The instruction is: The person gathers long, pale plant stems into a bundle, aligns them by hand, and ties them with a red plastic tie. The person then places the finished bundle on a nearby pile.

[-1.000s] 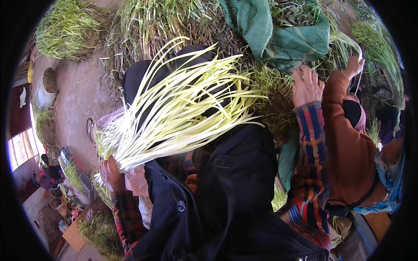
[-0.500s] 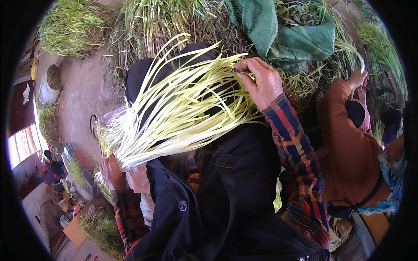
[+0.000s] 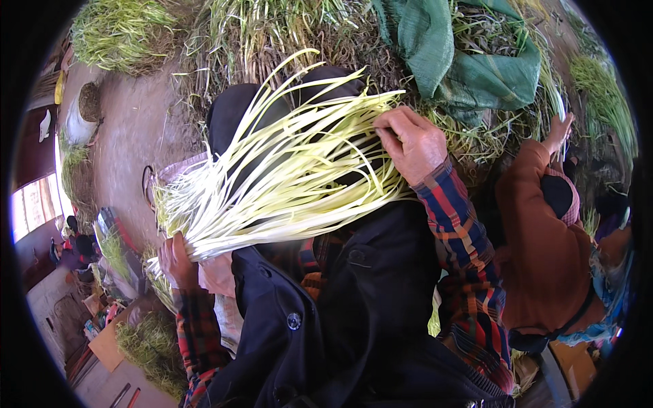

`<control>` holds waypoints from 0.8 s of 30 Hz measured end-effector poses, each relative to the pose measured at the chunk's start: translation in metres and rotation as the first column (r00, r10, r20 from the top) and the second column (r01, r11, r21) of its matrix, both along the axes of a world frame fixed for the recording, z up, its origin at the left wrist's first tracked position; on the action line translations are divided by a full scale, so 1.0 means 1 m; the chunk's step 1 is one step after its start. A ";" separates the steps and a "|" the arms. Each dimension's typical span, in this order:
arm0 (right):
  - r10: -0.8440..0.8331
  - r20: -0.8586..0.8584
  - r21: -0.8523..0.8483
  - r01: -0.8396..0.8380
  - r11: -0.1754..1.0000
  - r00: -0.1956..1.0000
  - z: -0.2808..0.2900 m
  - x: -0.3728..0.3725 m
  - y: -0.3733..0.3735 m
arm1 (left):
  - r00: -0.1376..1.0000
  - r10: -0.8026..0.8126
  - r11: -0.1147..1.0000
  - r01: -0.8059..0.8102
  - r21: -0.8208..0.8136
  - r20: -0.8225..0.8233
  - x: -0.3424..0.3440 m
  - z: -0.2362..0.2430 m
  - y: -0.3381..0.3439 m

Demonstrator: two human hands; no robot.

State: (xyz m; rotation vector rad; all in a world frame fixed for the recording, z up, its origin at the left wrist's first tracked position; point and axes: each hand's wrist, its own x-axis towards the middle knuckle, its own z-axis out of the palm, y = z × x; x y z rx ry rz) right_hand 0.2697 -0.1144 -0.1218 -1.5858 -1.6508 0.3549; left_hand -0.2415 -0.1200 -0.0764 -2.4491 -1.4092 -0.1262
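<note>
A wide bundle of long, pale yellow chives point(image 3: 286, 177) with white stalks lies fanned across my lap, over dark trousers. My left hand point(image 3: 178, 263) is closed around the white stalk ends at the lower left. At the right end, among the yellow leaf tips, my right hand point(image 3: 413, 144) has thumb and forefinger pinched together on the chives' tips. Exactly which leaves sit between those fingers is hidden. Some pinkish-white cloth point(image 3: 218, 275) shows beneath the bundle beside my left hand.
Ahead lies a large heap of green-topped plants point(image 3: 272, 34), with a green woven sack point(image 3: 486, 78) on its right side. Another heap point(image 3: 122, 34) sits far left, near a white bucket point(image 3: 80, 126). At right, a co-worker in a brown top point(image 3: 544, 251) holds up some stalks.
My right hand has come slightly nearer to me along the leaf tips. My left hand keeps its hold on the stalks. The whole view has shifted a little, and the co-worker's hand has moved.
</note>
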 end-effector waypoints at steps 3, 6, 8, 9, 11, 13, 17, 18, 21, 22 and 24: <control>-0.072 -0.105 -0.110 0.060 0.992 0.992 -0.012 -0.003 0.001 | 0.999 -0.002 1.000 0.002 -0.002 -0.049 0.001 0.002 -0.001; -0.191 -0.087 -0.131 0.179 0.975 0.978 -0.027 0.002 0.014 | 0.997 0.012 1.000 -0.014 -0.026 -0.078 0.001 0.005 -0.002; -0.371 -0.067 -0.239 0.346 0.907 0.926 -0.027 0.016 0.019 | 0.997 0.015 0.999 -0.017 -0.033 -0.079 0.002 0.007 -0.002; -0.310 0.007 -0.144 0.308 0.940 0.951 -0.022 0.025 0.017 | 0.997 0.011 0.999 -0.014 -0.034 -0.071 0.002 0.008 -0.003; -0.263 0.189 -0.098 0.284 0.954 0.946 -0.005 0.033 0.010 | 0.999 0.007 0.999 -0.009 -0.034 -0.053 0.004 0.009 -0.005; -0.211 0.396 -0.021 0.238 0.971 0.894 0.018 0.030 0.003 | 0.999 0.011 1.000 -0.011 -0.021 -0.034 0.008 0.010 -0.004; 0.089 0.235 0.058 -0.105 0.993 0.968 0.054 -0.018 0.004 | 0.999 -0.032 0.999 0.032 0.012 -0.010 0.015 0.014 -0.002; 0.163 0.252 0.079 -0.188 0.979 0.954 0.058 -0.036 0.004 | 0.999 -0.037 0.999 0.038 0.022 -0.022 0.017 0.015 -0.002; 0.248 0.297 0.047 -0.274 0.961 0.922 0.063 -0.071 -0.001 | 0.999 -0.040 0.998 0.041 0.049 -0.034 0.018 0.017 -0.002; 0.280 0.274 -0.003 -0.291 0.957 0.920 0.062 -0.077 -0.005 | 0.999 -0.039 0.998 0.041 0.057 -0.033 0.018 0.016 -0.002; 0.278 0.323 -0.025 -0.285 0.958 0.905 0.061 -0.079 -0.022 | 0.999 -0.026 0.998 0.028 0.056 -0.042 0.018 0.015 -0.004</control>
